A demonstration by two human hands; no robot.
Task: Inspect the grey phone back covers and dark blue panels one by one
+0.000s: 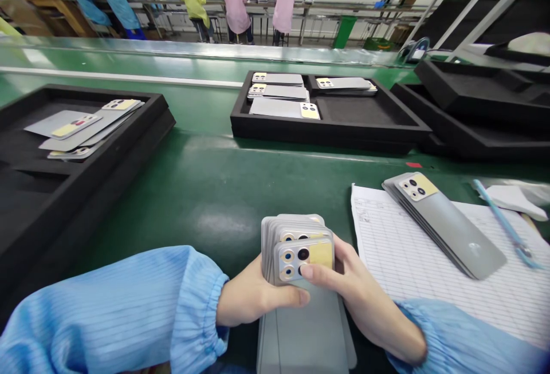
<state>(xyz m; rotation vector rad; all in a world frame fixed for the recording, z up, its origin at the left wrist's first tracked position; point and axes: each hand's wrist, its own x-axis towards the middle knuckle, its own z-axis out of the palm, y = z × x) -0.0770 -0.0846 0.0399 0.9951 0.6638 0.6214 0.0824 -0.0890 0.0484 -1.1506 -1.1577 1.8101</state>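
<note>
A stack of grey phone back covers (307,322) is between my hands at the bottom middle, camera ends pointing away from me. My left hand (258,294) is closed round the stack's left side, its thumb lying across the top cover. On the right side, my right hand (356,291) grips the stack, with its thumb on the camera area of the uppermost cover. That cover has several lens rings and a yellow film patch. The fingers beneath and behind the stack are hidden.
Another pile of back covers (451,228) lies on a lined paper sheet (387,259), near a light-blue pen (501,216). Black foam trays (322,130) with covers stand ahead and at left (150,128). Stacked trays (481,99) are at right. Several people work in the background.
</note>
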